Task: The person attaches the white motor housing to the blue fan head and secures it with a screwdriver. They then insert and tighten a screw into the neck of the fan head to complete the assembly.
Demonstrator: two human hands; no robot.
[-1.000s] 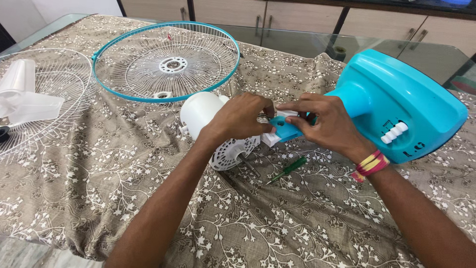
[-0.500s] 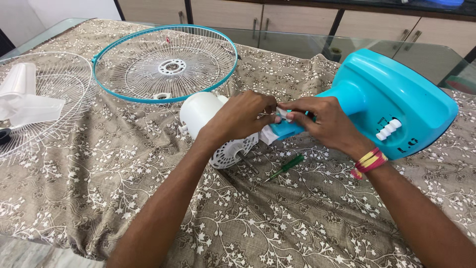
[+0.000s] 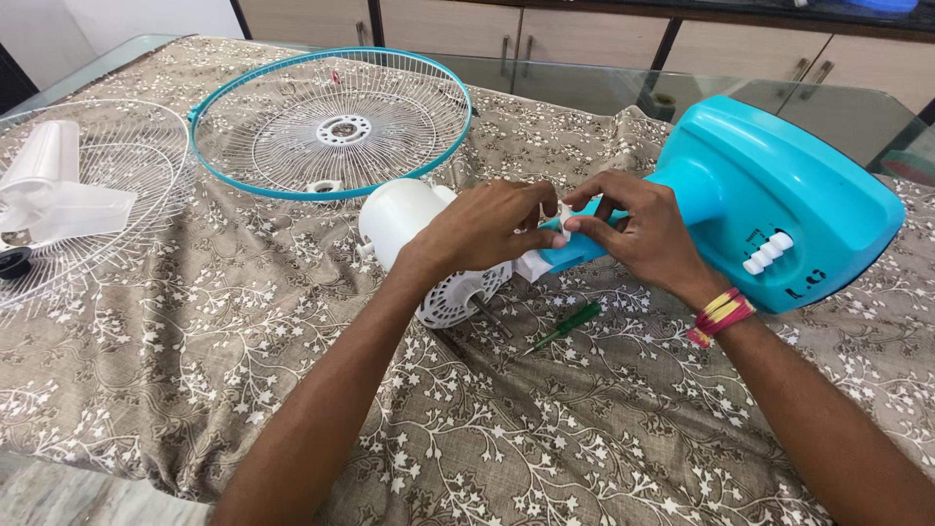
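Pinching a small white fastener (image 3: pixel 563 216) between thumb and forefinger, the right hand (image 3: pixel 633 234) sets it at the joint where the teal fan stand (image 3: pixel 779 195) meets the white motor housing (image 3: pixel 419 229). The left hand (image 3: pixel 482 229) is closed over the housing top, fingertips meeting the same piece. Judging by this, fitting the neck joint is the step in hand; the next move calls for steady alignment and turning. A green screwdriver (image 3: pixel 570 326) lies just below on the patterned cloth (image 3: pixel 195 331) covering the tabletop, near both hands.
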